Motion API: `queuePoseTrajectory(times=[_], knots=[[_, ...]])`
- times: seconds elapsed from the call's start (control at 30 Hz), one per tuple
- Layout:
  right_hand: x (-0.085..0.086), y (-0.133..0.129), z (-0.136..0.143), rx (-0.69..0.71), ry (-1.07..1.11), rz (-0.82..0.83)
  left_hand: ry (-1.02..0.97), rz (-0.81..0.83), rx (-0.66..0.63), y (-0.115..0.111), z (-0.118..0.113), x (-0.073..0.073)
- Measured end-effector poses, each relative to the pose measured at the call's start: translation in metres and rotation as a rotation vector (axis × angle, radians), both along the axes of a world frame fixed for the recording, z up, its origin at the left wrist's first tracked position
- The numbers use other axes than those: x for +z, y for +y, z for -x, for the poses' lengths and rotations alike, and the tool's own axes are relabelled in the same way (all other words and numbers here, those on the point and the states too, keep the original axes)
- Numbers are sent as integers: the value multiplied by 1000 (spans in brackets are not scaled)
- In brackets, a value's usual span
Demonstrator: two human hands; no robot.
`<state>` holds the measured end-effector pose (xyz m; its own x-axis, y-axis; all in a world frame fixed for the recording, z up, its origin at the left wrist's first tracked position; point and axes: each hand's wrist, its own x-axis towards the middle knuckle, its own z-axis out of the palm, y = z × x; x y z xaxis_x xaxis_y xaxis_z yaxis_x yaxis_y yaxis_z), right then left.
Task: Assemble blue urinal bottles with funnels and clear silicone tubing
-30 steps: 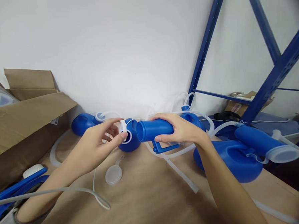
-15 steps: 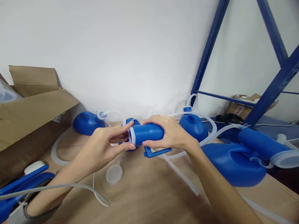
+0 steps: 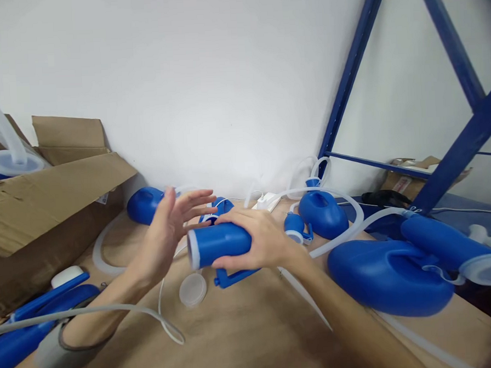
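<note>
My right hand [image 3: 259, 238] is wrapped round a blue cylindrical part [image 3: 221, 243] with a white rim at its left end and a blue handle [image 3: 238, 278] below it. My left hand [image 3: 171, 226] is off the part, up and to its left, fingers spread, holding nothing. Below the part lies a round translucent cap [image 3: 193, 289] on the brown surface [image 3: 237, 332]. A thin white cord [image 3: 124, 307] crosses in front of my left forearm.
An open cardboard box [image 3: 61, 199] stands at the left. Large blue bottles [image 3: 390, 278] and translucent tubes [image 3: 345, 201] lie at the right. Behind are a white power strip [image 3: 268, 201] and a wall. A blue metal frame [image 3: 347, 74] rises at the right.
My left hand has let go of the blue part's rim and opened. My right hand has moved left and slightly down with the part. The view has shifted a little.
</note>
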<state>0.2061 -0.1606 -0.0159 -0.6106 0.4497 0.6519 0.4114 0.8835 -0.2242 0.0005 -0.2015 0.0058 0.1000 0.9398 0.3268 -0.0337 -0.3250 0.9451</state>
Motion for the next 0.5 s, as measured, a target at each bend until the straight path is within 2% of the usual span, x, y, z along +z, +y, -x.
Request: queuePoseTrajectory(times=[0.07, 0.2, 0.37, 0.5], knots=[[-10, -5, 15, 56, 103, -128, -167, 67, 15, -2, -8, -5], [-21, -11, 28, 57, 251, -283, -209, -3, -52, -4, -13, -14], [-8, -28, 25, 21, 254, -290, -202, -145, -244, -17, -5, -12], [-1, -37, 24, 32, 228, -163, -98, -238, -294, -25, 2, -10]])
